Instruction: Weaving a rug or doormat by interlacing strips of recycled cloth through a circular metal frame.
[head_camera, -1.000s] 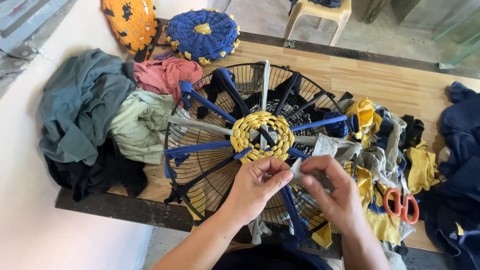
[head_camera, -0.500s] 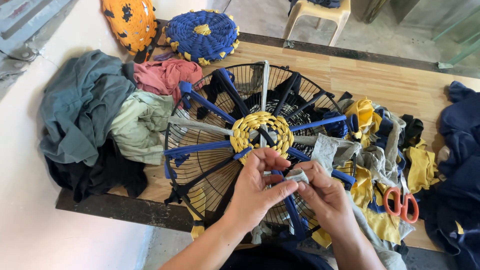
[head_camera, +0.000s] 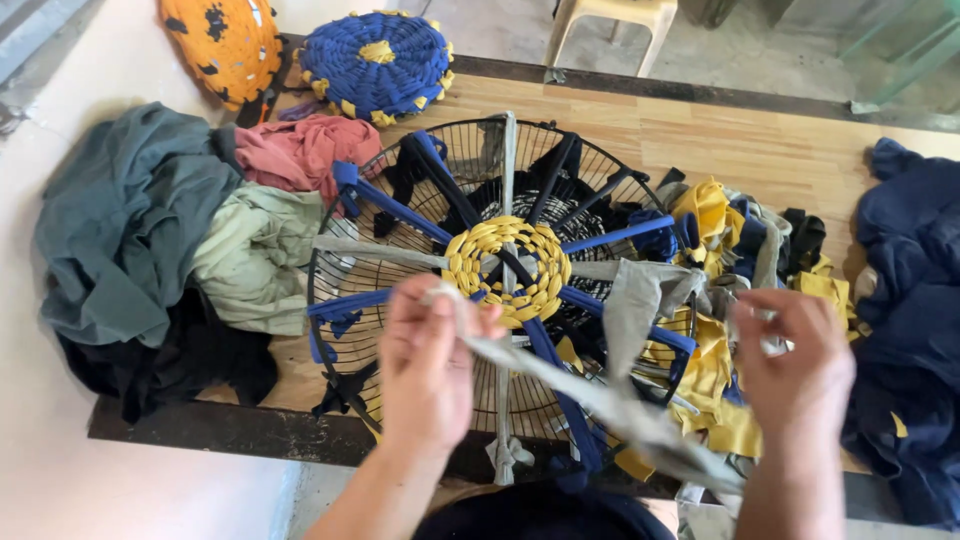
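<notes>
A round black wire fan guard (head_camera: 420, 190) lies on the wooden table (head_camera: 720, 140), with blue, black and grey cloth strips tied across it like spokes. A yellow woven disc (head_camera: 505, 265) sits at its centre. My left hand (head_camera: 425, 365) pinches one end of a grey cloth strip (head_camera: 580, 395) near the disc. My right hand (head_camera: 795, 355) grips the same strip farther right, above a heap of yellow and grey strips (head_camera: 715, 365). The strip sags between both hands.
Piled clothes (head_camera: 140, 230) in teal, pale green, pink and black lie at the left. An orange mat (head_camera: 222, 45) and a blue mat (head_camera: 378, 60) rest at the far edge. Dark blue fabric (head_camera: 915, 300) lies at the right. A plastic stool (head_camera: 610, 20) stands beyond the table.
My hands were close together at the disc's lower edge. They have drawn apart, the right hand moving right, and the grey strip now stretches between them.
</notes>
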